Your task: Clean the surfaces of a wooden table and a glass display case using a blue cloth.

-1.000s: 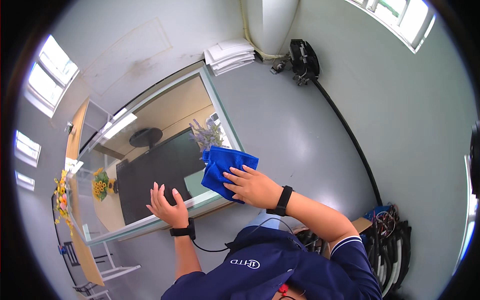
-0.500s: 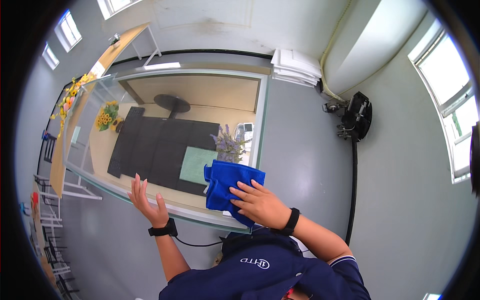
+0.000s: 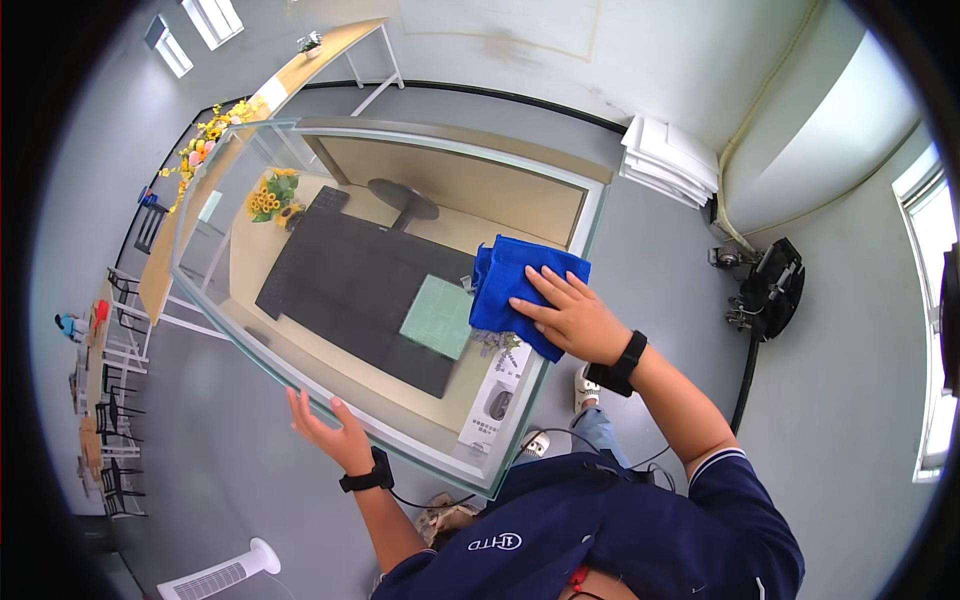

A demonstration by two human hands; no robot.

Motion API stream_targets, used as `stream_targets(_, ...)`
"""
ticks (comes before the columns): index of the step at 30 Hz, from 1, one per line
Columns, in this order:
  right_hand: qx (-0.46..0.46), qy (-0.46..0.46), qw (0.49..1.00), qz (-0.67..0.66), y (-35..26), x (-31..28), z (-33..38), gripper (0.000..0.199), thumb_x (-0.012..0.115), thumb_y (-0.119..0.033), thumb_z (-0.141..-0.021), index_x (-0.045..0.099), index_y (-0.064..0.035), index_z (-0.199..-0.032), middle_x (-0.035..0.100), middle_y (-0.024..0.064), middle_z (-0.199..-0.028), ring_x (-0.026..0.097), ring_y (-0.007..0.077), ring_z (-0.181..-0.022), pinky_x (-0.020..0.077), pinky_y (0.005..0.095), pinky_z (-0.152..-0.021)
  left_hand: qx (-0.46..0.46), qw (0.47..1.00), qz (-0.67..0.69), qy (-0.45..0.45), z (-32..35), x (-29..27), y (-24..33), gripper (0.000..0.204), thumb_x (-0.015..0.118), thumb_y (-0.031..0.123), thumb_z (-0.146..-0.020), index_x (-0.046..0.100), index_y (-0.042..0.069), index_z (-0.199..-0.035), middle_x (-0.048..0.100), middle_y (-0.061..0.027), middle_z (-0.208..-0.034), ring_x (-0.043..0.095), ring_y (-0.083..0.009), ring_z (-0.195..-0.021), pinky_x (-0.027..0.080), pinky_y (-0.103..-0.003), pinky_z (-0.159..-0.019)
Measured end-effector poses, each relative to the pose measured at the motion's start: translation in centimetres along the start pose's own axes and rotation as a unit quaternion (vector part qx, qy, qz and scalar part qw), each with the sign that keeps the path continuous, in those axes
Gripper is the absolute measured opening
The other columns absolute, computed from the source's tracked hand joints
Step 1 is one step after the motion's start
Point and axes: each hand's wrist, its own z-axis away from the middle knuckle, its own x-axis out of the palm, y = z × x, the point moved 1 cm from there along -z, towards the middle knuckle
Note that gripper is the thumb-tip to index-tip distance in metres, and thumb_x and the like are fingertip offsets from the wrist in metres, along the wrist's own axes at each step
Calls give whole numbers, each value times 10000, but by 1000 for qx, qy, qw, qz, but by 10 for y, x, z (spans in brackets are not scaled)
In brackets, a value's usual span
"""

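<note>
Shifted right: my right hand (image 3: 570,318) flat on blue cloth (image 3: 515,285) | left hand (image 3: 325,430) open, bracing mirror (image 3: 300,385) edge | sunflowers (image 3: 268,196) reflected

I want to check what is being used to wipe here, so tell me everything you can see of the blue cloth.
The blue cloth is a bright blue, soft, plush-looking rag, bunched into loose folds rather than spread flat. It lies pressed against the large glass pane, near the pane's right edge. The right hand rests flat on it, fingers spread, covering its lower right part. The left hand is apart from it, at the pane's lower edge.
</note>
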Motion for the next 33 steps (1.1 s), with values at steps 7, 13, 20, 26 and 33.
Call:
stream_targets(7, -21, 46, 999, -11, 94, 9, -41, 405, 466, -141, -814, 479, -131, -1218, 397, 83, -1323, 348, 247, -1239, 269, 413, -1020, -58, 993, -102, -1, 56, -54, 58, 400, 470, 221, -859, 420, 28, -1206, 343, -124, -1352, 334, -306, -1236, 94, -545, -1025)
stream_targets(13, 32, 112, 993, -10, 152, 14, -77, 425, 478, -111, -785, 490, -146, -1209, 409, 60, -1320, 371, 225, -1225, 252, 491, -1016, -96, 959, -243, -106, 124, -50, 98, 439, 502, 189, -835, 409, 1, -1221, 310, -203, -1350, 304, -332, -1248, 175, -471, -1029)
stream_targets(20, 20, 135, 990, -33, 194, 15, -97, 370, 464, -152, -806, 522, -155, -1171, 459, 56, -1280, 423, 203, -1186, 319, 421, -982, -247, 959, -114, -79, 146, -19, 123, 511, 466, 222, -870, 315, -26, -1291, 265, -250, -1358, 244, -365, -1272, 194, -427, -1038)
stream_targets(26, -3, 172, 974, -149, 230, 19, -93, 395, 446, -34, -787, 508, -65, -1176, 466, 148, -1244, 429, 302, -1160, 360, 373, -969, -222, 963, -137, -69, 141, -15, 117, 533, 421, 270, -903, 279, -53, -1304, 248, -240, -1371, 233, -358, -1279, 189, -416, -1045)
stream_targets(33, 96, 312, 912, -248, 215, 31, -42, 435, 427, 22, -813, 440, -51, -1241, 407, 219, -1275, 393, 355, -1182, 350, 370, -962, -249, 955, -145, -70, 137, -16, 125, 557, 407, 316, -906, 286, -57, -1302, 272, -228, -1366, 261, -341, -1272, 196, -395, -1046)
